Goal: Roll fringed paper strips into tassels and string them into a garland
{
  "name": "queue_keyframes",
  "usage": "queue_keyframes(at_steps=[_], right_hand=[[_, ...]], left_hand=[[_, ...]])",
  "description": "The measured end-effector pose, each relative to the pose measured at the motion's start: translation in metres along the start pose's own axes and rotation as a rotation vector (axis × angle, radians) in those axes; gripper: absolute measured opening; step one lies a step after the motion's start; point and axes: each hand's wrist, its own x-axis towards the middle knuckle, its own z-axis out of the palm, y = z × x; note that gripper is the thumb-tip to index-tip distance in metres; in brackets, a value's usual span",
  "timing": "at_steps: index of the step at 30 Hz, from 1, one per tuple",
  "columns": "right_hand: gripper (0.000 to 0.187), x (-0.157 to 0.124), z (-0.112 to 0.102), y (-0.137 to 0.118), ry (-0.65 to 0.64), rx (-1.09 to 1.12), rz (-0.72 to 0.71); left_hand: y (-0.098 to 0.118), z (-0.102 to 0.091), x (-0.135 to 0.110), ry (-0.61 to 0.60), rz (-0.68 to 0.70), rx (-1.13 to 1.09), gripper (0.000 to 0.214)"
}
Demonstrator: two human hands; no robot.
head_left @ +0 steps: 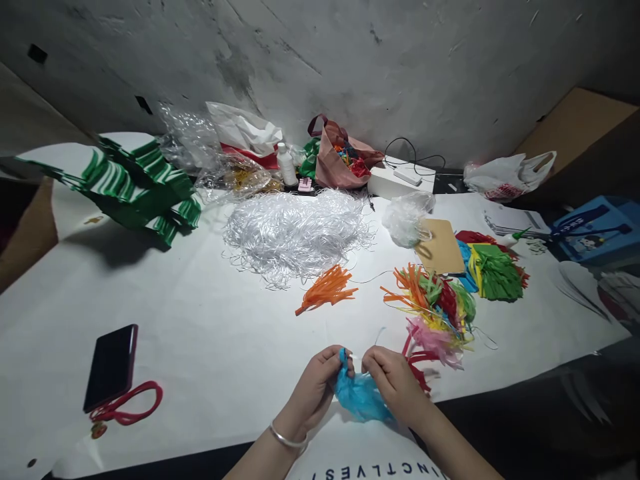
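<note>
Both my hands meet at the near edge of the white table. My left hand pinches the top of a blue tissue-paper tassel, fingers closed on it. My right hand is closed too, pinching the same tassel's top from the right, with a thin white thread rising from it. An orange tassel lies just beyond. A heap of mixed coloured tassels lies to the right of my hands.
A pile of white shredded strips fills the middle. A black phone with a red cord lies at the left. Green-and-white folded paper, plastic bags, a pink bag, a brown card and green tassels ring the back.
</note>
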Motion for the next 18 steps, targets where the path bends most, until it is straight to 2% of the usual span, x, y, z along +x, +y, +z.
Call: queue_keyframes(at_steps=[5,10,15,18], right_hand=[[0.03,-0.001,0.005,0.0,-0.021,-0.079,-0.034],[0.03,0.002,0.011,0.005,-0.024,-0.139,-0.031],[0.021,0.004,0.016,0.01,0.012,-0.23,-0.004],[0.021,0.005,0.018,0.012,0.005,-0.217,-0.019]], left_hand=[[-0.001,0.001,0.001,-0.037,-0.039,-0.041,0.025],[-0.002,0.007,-0.001,-0.001,0.017,0.0,0.031],[-0.004,0.008,-0.003,0.09,0.16,0.245,0.025],[-0.004,0.003,-0.003,0.075,0.238,0.394,0.022]])
